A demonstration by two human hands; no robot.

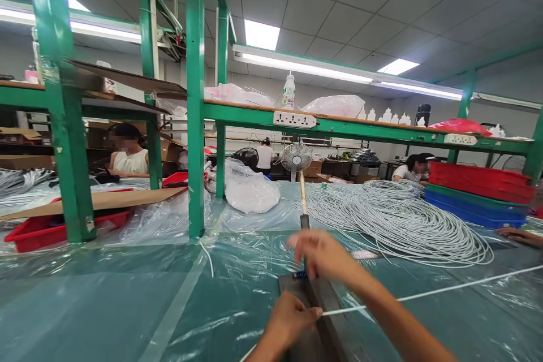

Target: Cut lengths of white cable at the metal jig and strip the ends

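My left hand (291, 319) is closed in a pinch on a white cable (441, 290), which runs off to the right edge. It rests over the dark metal base (292, 284) of a bench tool that looks like a lever cutter. A coil spring (300, 275) sits at the base's far end, and a long raised lever (303, 198) stands up behind it. My right hand (324, 254) is above the base, in front of the lever's lower part, its fingers bent and blurred by motion. I cannot tell whether it touches the lever. The right forearm crosses over the cable.
Coiled white cable (390, 215) lies beyond my right arm. Stacked red and blue bins (477, 203) stand at the right, near a co-worker's hand (520, 235). A green post (195, 124) and a shelf rise ahead. A short cable piece (207, 259) lies left.
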